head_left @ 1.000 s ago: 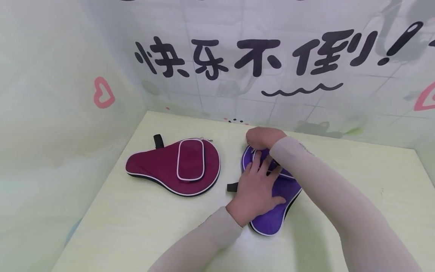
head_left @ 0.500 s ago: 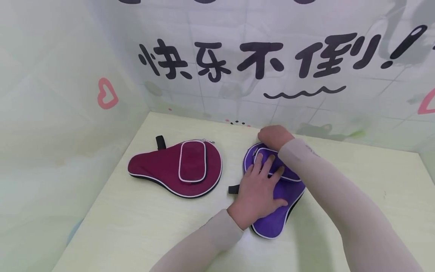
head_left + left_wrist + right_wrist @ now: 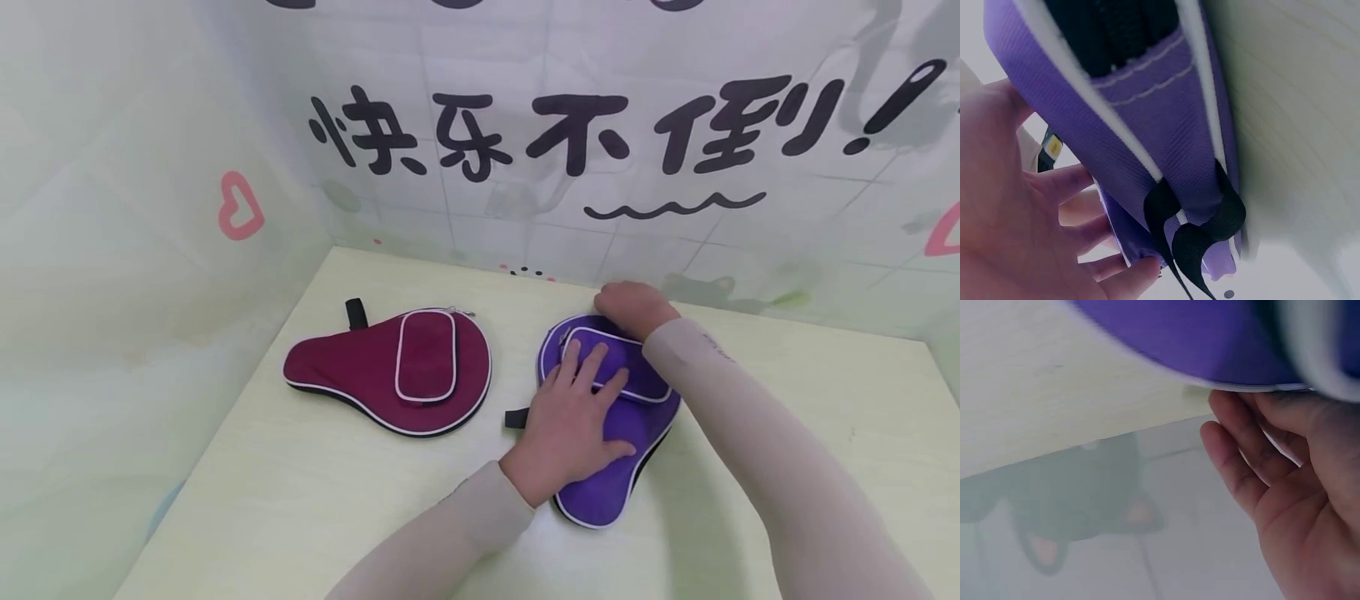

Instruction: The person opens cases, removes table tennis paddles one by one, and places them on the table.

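The purple case [image 3: 637,417] lies flat on the pale table [image 3: 825,392], right of the middle, with its round part at the far side and its narrow end toward the near side. The left hand [image 3: 566,421] rests on top of it, with the fingers spread wide and straight; it grips nothing. This hand covers the middle of the case and a corner of its purple pocket [image 3: 637,371], which has a white border. A black strap [image 3: 516,418] comes out on the left side, just beside the left hand. In the left wrist view, a dark zip [image 3: 1119,25] runs in the side wall of the case.

The right hand [image 3: 637,308] is at the far rim of the case, with bent fingers. In the right wrist view the rim hides part of the thumb, so I cannot tell whether the fingers pinch something there. The right sleeve [image 3: 750,450] passes over the right edge of the case and blocks the sight of this part. The left sleeve [image 3: 450,542] crosses the near part of the table.

To the left, well apart from both hands, lies a dark red case [image 3: 360,367], its round part to the right and its narrow end to the left. It has a white-bordered red pocket [image 3: 426,354] and a black loop [image 3: 356,313] at its far side. Behind the table, the far wall bears large black writing [image 3: 465,137].
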The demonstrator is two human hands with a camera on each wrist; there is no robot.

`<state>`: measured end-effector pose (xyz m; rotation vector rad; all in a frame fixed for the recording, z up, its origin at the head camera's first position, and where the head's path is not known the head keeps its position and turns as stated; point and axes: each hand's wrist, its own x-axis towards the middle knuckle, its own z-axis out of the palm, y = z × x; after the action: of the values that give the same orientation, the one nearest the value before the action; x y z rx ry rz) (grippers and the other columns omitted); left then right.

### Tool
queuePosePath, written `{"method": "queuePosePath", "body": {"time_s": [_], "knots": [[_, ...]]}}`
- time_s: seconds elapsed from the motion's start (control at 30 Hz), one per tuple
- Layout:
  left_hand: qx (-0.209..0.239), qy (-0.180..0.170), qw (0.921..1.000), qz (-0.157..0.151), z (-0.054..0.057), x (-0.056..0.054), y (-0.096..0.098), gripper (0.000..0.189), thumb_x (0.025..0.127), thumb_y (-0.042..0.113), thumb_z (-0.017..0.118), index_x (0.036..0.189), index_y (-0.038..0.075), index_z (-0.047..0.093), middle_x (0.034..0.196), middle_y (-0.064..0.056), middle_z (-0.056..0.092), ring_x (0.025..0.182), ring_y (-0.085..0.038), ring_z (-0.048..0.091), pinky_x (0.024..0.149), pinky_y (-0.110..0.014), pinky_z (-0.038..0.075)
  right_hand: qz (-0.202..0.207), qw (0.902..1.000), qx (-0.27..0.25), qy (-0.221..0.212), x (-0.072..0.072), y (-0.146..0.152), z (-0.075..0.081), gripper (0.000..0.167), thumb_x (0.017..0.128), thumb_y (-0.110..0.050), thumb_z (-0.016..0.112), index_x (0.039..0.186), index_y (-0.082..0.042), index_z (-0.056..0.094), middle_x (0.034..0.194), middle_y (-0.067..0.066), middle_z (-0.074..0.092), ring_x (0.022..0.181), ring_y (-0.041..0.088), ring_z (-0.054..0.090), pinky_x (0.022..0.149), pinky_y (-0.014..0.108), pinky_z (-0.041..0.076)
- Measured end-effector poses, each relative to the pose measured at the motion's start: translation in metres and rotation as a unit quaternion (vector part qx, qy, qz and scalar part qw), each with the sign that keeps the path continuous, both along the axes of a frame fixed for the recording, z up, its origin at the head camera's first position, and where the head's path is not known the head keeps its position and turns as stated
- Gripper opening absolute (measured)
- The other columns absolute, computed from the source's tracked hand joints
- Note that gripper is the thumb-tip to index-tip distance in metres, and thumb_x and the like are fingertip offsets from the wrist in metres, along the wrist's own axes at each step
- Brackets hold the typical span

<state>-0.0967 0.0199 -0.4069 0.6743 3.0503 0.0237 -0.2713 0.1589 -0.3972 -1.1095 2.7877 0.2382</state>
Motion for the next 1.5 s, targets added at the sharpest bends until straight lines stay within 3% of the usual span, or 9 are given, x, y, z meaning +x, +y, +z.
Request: {"method": "queuePosePath", "body": {"time_s": [0.27,0.47,0.77,1.1,1.2,1.5], "knots": [[0.009,-0.009,0.9999,0.004,-0.004,-0.002,0.0,0.092,0.084,0.081,0.057,0.16,0.035,0.033,0.172,-0.005,0.017,0.16,-0.037,0.013,0.121,-0.043,0.04,-0.008,0.9965,-0.075,-0.036,-0.001,0.034,-0.007,0.019,0.09,0.004,0.061,0.08,-0.01,0.07,0.079,0.006,0.062,0.071,0.022,0.059,0.069,0.043,0.053],[0.022,-0.005,0.9997,0.001,-0.006,-0.003,0.0,0.092,0.084,0.081,0.057,0.159,0.034,0.035,0.172,-0.006,0.019,0.16,-0.037,0.014,0.122,-0.044,0.039,-0.011,0.988,-0.149,-0.038,0.001,0.055,-0.019,0.018,0.096,0.001,0.061,0.094,-0.006,0.077,0.091,0.009,0.064,0.081,0.024,0.064,0.076,0.043,0.057],[0.026,0.004,0.9997,0.0,-0.005,-0.009,0.003,0.092,0.085,0.082,0.055,0.16,0.034,0.032,0.172,-0.006,0.018,0.161,-0.036,0.014,0.128,-0.049,0.026,-0.022,0.9821,-0.187,-0.007,0.011,0.083,-0.029,0.017,0.1,-0.001,0.057,0.1,0.0,0.074,0.092,0.012,0.068,0.087,0.028,0.067,0.081,0.046,0.057],[0.024,0.002,0.9996,0.013,-0.009,-0.013,0.005,0.092,0.085,0.082,0.053,0.161,0.035,0.031,0.173,-0.006,0.017,0.16,-0.037,0.013,0.13,-0.05,0.02,0.004,0.964,-0.256,0.072,0.03,0.111,-0.049,0.01,0.09,0.005,0.069,0.098,0.001,0.073,0.087,0.011,0.068,0.083,0.027,0.066,0.077,0.045,0.058],[0.026,0.003,0.9995,0.016,-0.01,-0.016,0.006,0.092,0.086,0.083,0.051,0.161,0.034,0.031,0.173,-0.006,0.017,0.161,-0.038,0.012,0.13,-0.05,0.019,-0.005,0.9582,-0.27,0.093,0.036,0.118,-0.052,0.009,0.088,0.006,0.071,0.094,0.001,0.072,0.085,0.011,0.067,0.08,0.027,0.066,0.074,0.045,0.057],[0.037,-0.013,0.9989,0.027,-0.013,-0.027,0.004,0.091,0.086,0.084,0.049,0.162,0.037,0.027,0.174,-0.003,0.012,0.162,-0.035,0.008,0.131,-0.051,0.015,-0.025,0.9536,-0.285,0.093,0.064,0.133,-0.054,0.013,0.086,0.008,0.072,0.096,0.0,0.072,0.083,0.006,0.064,0.079,0.02,0.062,0.072,0.041,0.056]]}}
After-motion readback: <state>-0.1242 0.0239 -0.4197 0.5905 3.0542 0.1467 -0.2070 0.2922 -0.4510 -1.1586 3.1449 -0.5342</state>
